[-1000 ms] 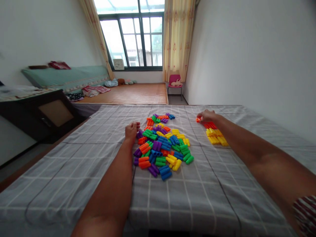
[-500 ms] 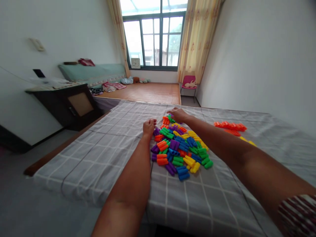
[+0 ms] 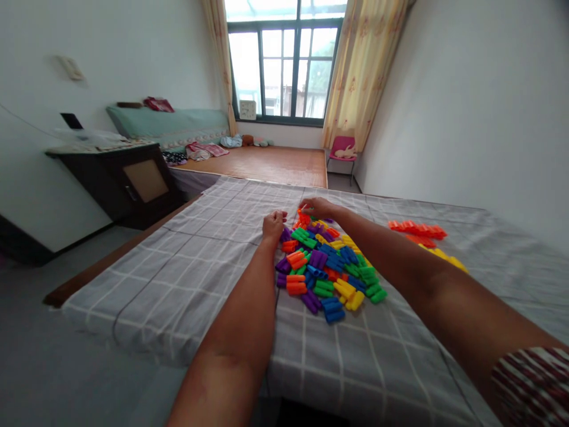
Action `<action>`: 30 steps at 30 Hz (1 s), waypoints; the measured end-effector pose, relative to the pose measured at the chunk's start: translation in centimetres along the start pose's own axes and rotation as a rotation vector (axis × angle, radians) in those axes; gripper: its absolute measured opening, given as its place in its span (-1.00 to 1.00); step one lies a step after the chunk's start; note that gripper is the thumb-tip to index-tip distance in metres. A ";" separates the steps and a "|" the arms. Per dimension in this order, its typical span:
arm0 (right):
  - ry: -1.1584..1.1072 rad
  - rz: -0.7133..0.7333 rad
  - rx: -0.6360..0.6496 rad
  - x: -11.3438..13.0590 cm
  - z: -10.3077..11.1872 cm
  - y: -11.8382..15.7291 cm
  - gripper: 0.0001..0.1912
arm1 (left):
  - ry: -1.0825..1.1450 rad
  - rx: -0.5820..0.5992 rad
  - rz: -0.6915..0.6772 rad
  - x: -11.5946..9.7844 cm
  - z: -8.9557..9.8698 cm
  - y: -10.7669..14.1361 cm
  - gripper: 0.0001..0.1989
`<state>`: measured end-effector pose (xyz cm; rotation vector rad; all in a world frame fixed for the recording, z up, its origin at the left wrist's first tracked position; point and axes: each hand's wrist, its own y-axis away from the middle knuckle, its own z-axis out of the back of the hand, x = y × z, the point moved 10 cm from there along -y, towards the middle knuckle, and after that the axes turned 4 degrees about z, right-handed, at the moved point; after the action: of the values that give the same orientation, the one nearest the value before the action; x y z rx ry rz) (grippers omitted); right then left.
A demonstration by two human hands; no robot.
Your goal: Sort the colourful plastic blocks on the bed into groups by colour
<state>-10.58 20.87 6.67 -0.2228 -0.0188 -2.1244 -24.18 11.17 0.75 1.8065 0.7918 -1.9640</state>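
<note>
A pile of plastic building blocks (image 3: 326, 259) shaped like joined tubes, in orange, green, blue, purple and yellow, lies on the checked cloth (image 3: 213, 249). At the far end of the pile, my right hand (image 3: 317, 207) pinches an orange building block (image 3: 303, 216) with bent fingers. My left hand (image 3: 274, 224) is beside the pile's far left edge, its fingers curled together. Whatever it may hold is hidden. Near it sit a purple block (image 3: 285, 235) and a green block (image 3: 304, 238).
A row of orange blocks (image 3: 418, 229) and a row of yellow blocks (image 3: 444, 258) lie to the right, partly behind my right forearm. Beyond the cloth are a wooden platform (image 3: 275, 165), a dark cabinet (image 3: 111, 178) and a pink chair (image 3: 341, 145).
My right hand has gone from over green and purple pieces to gripping an orange block, which now stands raised. My left hand stays curled by the pile. The view has shifted slightly.
</note>
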 end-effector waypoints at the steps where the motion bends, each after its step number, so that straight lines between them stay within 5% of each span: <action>1: -0.025 -0.009 -0.017 -0.2 0.4 0.5 -0.66 | -0.002 -0.003 0.000 0.0 0.0 0.0 -0.65; 7: -0.041 -0.215 -0.115 -4.1 2.7 5.6 -0.64 | 0.022 -0.009 0.029 0.0 0.2 0.3 -0.65; 16: -0.016 -0.520 -0.127 -17.8 6.3 17.2 -0.69 | -0.042 0.020 0.009 -0.2 -0.2 0.0 -0.65; 19: 0.127 -0.448 -0.065 -18.6 6.4 19.7 -0.70 | -0.057 0.028 -0.005 -0.4 -0.3 0.0 -0.66; 23: 0.187 -0.329 0.088 -18.1 3.7 21.5 -0.66 | -0.059 0.038 -0.004 -0.6 -0.2 0.3 -0.66; 30: 0.041 -0.372 0.063 -19.5 3.0 22.2 -0.62 | -0.057 0.037 -0.008 -0.7 -0.1 0.4 -0.65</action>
<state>18.73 25.64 4.73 -0.1458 -0.1106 -2.4939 -23.82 10.85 1.40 1.7621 0.7506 -2.0384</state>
